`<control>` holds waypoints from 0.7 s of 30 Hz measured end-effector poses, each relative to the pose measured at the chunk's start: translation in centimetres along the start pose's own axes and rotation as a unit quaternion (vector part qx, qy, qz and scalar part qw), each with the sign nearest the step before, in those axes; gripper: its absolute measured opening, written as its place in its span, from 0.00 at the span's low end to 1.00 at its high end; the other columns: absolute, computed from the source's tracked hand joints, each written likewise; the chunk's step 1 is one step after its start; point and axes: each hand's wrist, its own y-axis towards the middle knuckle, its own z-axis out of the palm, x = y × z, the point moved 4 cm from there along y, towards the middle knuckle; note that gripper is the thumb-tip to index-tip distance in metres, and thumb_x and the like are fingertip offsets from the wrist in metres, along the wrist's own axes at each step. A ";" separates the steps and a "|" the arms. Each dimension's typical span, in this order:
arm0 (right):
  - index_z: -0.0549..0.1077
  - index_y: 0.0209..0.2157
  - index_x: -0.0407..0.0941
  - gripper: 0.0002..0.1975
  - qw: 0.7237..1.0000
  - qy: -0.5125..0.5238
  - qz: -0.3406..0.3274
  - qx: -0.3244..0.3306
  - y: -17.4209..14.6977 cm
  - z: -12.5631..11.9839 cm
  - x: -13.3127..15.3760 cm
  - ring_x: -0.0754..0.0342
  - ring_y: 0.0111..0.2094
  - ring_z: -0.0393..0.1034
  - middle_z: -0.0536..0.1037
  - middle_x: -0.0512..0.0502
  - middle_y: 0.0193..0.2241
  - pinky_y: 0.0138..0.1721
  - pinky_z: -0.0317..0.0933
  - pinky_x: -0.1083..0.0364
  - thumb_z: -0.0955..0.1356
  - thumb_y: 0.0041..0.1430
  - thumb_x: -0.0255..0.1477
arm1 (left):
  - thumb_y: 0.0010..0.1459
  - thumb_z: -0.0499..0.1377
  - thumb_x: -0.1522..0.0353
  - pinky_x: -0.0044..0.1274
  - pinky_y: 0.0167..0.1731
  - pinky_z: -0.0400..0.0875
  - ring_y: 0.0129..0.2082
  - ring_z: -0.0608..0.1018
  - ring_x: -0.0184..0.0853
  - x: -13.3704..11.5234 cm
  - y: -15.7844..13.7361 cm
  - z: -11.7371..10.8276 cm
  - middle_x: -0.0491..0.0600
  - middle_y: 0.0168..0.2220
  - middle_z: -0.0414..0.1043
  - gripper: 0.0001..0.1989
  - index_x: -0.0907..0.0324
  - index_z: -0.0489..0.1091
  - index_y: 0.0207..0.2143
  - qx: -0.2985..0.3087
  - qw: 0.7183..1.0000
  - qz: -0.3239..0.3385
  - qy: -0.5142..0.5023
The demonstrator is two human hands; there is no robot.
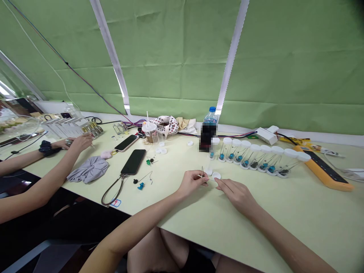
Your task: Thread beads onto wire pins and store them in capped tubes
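Note:
My left hand (193, 182) pinches a thin bent metal wire (211, 179), one part of which sticks up above the fingers. At the wire's other end, the fingertips of my right hand (235, 192) are closed together. Just behind my fingers, a white cap (216, 175) and a small clear vial (209, 165) rest on the table. To the right stands a row of clear vials (246, 154) with white caps, holding wires and blue or dark small parts. Loose on the left lie a blue part (141, 186), a green part (148, 162) and some bent wires (148, 177).
A phone with a strap (133, 162), another phone (126, 143), a grey scrunchie (88, 169) and a drink cup (149, 131) are on the left. Behind the vials stands a blue-capped bottle (211, 119). An orange power strip (327, 170) lies right. A co-worker's hands (76, 143) work far left.

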 end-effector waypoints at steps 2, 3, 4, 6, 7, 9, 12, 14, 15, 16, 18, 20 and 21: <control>0.68 0.48 0.38 0.13 1.000 -0.001 0.003 -0.001 0.0 0.0 0.1 0.53 0.33 0.72 0.77 0.41 0.32 0.32 0.63 0.55 0.61 0.62 0.19 | 0.46 0.63 0.60 0.23 0.29 0.70 0.26 0.74 0.31 0.0 0.0 0.0 0.49 0.28 0.72 0.15 0.64 0.73 0.28 -0.003 1.000 0.000 0.008; 0.68 0.48 0.38 0.13 1.000 -0.001 0.004 0.000 0.0 0.1 0.1 0.53 0.33 0.72 0.77 0.41 0.32 0.32 0.62 0.55 0.61 0.62 0.19 | 0.47 0.62 0.60 0.22 0.30 0.70 0.26 0.74 0.31 0.0 0.0 0.0 0.49 0.28 0.72 0.15 0.64 0.73 0.28 -0.003 1.000 0.001 0.012; 0.68 0.47 0.38 0.12 1.000 -0.001 0.005 0.002 0.0 0.2 0.1 0.53 0.33 0.72 0.77 0.41 0.32 0.32 0.62 0.55 0.61 0.62 0.19 | 0.47 0.62 0.60 0.22 0.30 0.70 0.26 0.74 0.31 -0.1 -0.1 0.0 0.49 0.28 0.72 0.15 0.64 0.73 0.28 -0.003 1.000 0.002 0.016; 0.68 0.46 0.38 0.11 1.000 0.003 0.008 0.006 -0.1 0.4 0.1 0.53 0.32 0.72 0.77 0.42 0.32 0.32 0.62 0.55 0.61 0.62 0.21 | 0.47 0.62 0.60 0.22 0.30 0.70 0.27 0.75 0.32 -0.3 -0.2 0.0 0.49 0.27 0.72 0.14 0.64 0.73 0.28 -0.003 1.000 0.007 0.026; 0.68 0.46 0.39 0.11 1.000 0.009 0.013 0.008 -0.1 0.5 0.0 0.53 0.33 0.72 0.77 0.42 0.32 0.32 0.62 0.55 0.61 0.63 0.22 | 0.48 0.62 0.60 0.22 0.30 0.70 0.27 0.75 0.32 -0.4 -0.2 0.0 0.49 0.27 0.72 0.14 0.64 0.73 0.28 -0.002 0.999 0.011 0.032; 0.69 0.44 0.40 0.10 0.999 0.029 0.027 0.012 -0.2 0.8 -0.1 0.53 0.32 0.72 0.77 0.42 0.32 0.32 0.62 0.56 0.60 0.64 0.23 | 0.49 0.61 0.60 0.21 0.29 0.69 0.27 0.75 0.32 -0.5 -0.3 0.0 0.49 0.27 0.72 0.13 0.63 0.73 0.28 0.002 0.999 0.015 0.042; 0.70 0.39 0.42 0.10 0.995 0.072 0.065 0.024 -0.3 1.1 -0.4 0.55 0.31 0.71 0.76 0.44 0.31 0.31 0.61 0.57 0.59 0.64 0.24 | 0.49 0.61 0.60 0.21 0.29 0.69 0.27 0.75 0.32 -0.6 -0.4 0.1 0.49 0.26 0.72 0.13 0.63 0.73 0.28 0.007 0.998 0.016 0.056; 0.69 0.35 0.43 0.11 0.989 0.101 0.098 0.037 -0.3 1.2 -0.6 0.56 0.27 0.70 0.75 0.46 0.27 0.29 0.59 0.58 0.57 0.65 0.25 | 0.49 0.61 0.60 0.21 0.30 0.68 0.27 0.76 0.32 -0.7 -0.4 0.1 0.49 0.26 0.73 0.13 0.63 0.73 0.28 0.008 0.998 0.020 0.067; 0.69 0.33 0.43 0.12 0.986 0.116 0.115 0.044 -0.3 1.2 -0.7 0.57 0.26 0.68 0.74 0.47 0.26 0.28 0.59 0.58 0.57 0.65 0.25 | 0.50 0.61 0.61 0.21 0.30 0.68 0.27 0.75 0.32 -0.7 -0.4 0.1 0.49 0.26 0.73 0.13 0.63 0.73 0.28 0.008 0.997 0.024 0.072; 0.68 0.32 0.44 0.13 0.981 0.133 0.133 0.053 -0.2 1.2 -0.7 0.57 0.24 0.67 0.73 0.48 0.25 0.27 0.58 0.59 0.56 0.66 0.26 | 0.50 0.60 0.61 0.21 0.30 0.68 0.27 0.75 0.32 -0.8 -0.4 0.2 0.49 0.26 0.73 0.13 0.63 0.73 0.28 0.008 0.997 0.028 0.076; 0.66 0.29 0.45 0.15 0.968 0.167 0.171 0.070 -0.1 1.2 -0.8 0.58 0.22 0.65 0.71 0.50 0.23 0.26 0.58 0.59 0.55 0.66 0.28 | 0.50 0.60 0.61 0.21 0.30 0.68 0.27 0.75 0.32 -0.9 -0.5 0.2 0.49 0.26 0.73 0.12 0.63 0.73 0.28 0.010 0.996 0.038 0.084; 0.65 0.28 0.45 0.16 0.955 0.196 0.208 0.077 0.0 1.1 -0.9 0.58 0.21 0.64 0.69 0.51 0.21 0.25 0.58 0.59 0.54 0.66 0.29 | 0.51 0.59 0.61 0.21 0.30 0.68 0.27 0.75 0.32 -1.1 -0.6 0.2 0.49 0.26 0.73 0.13 0.62 0.73 0.28 0.014 0.994 0.051 0.092; 0.64 0.27 0.46 0.16 0.950 0.204 0.222 0.078 0.1 1.1 -1.0 0.58 0.20 0.64 0.69 0.51 0.21 0.25 0.58 0.59 0.54 0.66 0.29 | 0.51 0.59 0.60 0.21 0.30 0.68 0.27 0.75 0.32 -1.1 -0.6 0.2 0.49 0.26 0.73 0.13 0.62 0.73 0.28 0.019 0.994 0.056 0.095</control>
